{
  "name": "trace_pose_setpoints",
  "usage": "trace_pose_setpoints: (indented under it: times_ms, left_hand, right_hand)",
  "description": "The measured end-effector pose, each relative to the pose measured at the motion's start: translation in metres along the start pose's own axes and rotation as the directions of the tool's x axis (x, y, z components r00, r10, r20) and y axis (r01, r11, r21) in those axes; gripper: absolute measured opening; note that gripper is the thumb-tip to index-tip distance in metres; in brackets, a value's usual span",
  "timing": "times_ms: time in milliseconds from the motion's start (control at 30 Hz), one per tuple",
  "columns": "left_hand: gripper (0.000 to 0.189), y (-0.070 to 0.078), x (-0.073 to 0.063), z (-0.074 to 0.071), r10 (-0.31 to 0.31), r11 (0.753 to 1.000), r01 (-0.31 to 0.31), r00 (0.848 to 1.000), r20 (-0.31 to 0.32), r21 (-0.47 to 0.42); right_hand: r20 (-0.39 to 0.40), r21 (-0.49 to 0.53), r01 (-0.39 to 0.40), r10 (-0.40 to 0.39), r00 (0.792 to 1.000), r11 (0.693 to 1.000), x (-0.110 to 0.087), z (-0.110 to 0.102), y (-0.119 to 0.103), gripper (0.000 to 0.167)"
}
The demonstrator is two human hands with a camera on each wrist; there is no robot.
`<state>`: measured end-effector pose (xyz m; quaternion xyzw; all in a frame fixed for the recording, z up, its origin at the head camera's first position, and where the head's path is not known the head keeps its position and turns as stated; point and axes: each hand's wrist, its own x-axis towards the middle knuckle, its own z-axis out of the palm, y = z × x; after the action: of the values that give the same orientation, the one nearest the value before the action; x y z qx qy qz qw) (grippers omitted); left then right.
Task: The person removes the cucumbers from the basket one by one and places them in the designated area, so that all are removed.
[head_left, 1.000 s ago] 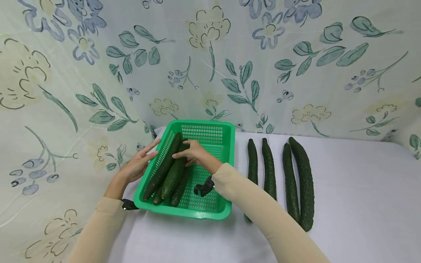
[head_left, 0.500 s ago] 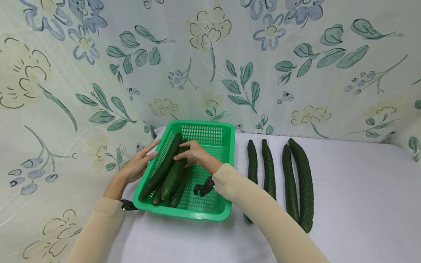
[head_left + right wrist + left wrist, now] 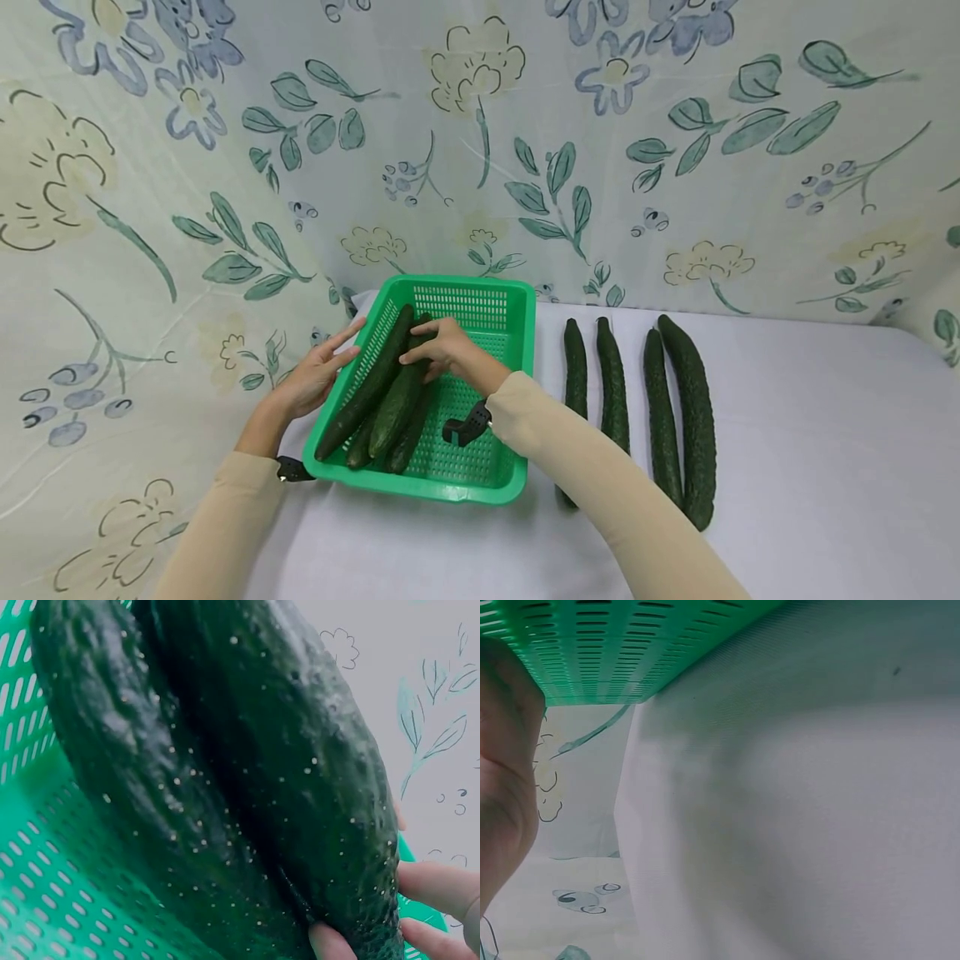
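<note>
A green plastic basket [image 3: 472, 483] sits tilted at an angle on the white cloth, with several dark green cucumbers lying lengthwise along its left side. Inside it, my right hand [image 3: 447, 348] pinches the upper part of a cucumber [image 3: 393, 412]. In the right wrist view the thumb [image 3: 330, 943] is on one side of that cucumber [image 3: 300, 772] and fingers on the other. Another cucumber [image 3: 352, 421] leans by the left wall. My left hand [image 3: 311, 379] rests against the outside of that wall, fingers extended; the left wrist view shows only part of this hand [image 3: 506, 750].
Right of the basket several cucumbers lie roughly parallel on the cloth, among them a thick curved one [image 3: 696, 425] and a thinner one [image 3: 663, 421]. My right forearm [image 3: 600, 475] crosses over part of that row. A flowered curtain [image 3: 480, 167] hangs behind the table.
The leftmost cucumber's near end has shifted left toward the basket's near-left corner. My right hand has moved very slightly right, still pinching the cucumber. The left hand stays in place.
</note>
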<state>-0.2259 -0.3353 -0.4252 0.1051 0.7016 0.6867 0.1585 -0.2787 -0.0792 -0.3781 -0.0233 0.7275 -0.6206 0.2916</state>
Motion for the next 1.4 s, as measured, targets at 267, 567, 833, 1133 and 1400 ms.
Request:
trace_pose_setpoints:
  times_ms: [267, 567, 833, 1133, 1400]
  left_hand:
    - [0.056, -0.001, 0.002, 0.000, 0.003, 1.000, -0.003, 1.000, 0.008, 0.019]
    - [0.058, -0.002, 0.001, 0.000, -0.003, 0.999, 0.003, 1.000, -0.015, 0.047]
    - [0.058, 0.000, 0.000, 0.000, 0.001, 0.995, 0.003, 0.999, -0.038, 0.100]
    - [0.057, 0.000, 0.002, 0.000, 0.001, 0.997, 0.000, 1.000, -0.020, 0.083]
    - [0.056, 0.000, 0.001, -0.001, -0.004, 0.996, 0.006, 1.000, -0.026, 0.091]
  right_hand:
    - [0.001, 0.033, -0.006, 0.006, 1.000, 0.999, -0.003, -0.006, -0.002, 0.058]
    - [-0.003, 0.097, -0.016, 0.016, 1.000, 0.995, -0.005, -0.010, -0.001, 0.062]
    - [0.018, 0.135, -0.005, 0.002, 1.000, 0.991, -0.009, -0.017, -0.001, 0.060]
    - [0.052, 0.188, 0.021, -0.032, 0.998, 0.982, -0.025, -0.033, -0.013, 0.058]
    - [0.076, 0.182, 0.053, -0.068, 0.995, 0.982, -0.040, -0.047, -0.019, 0.061]
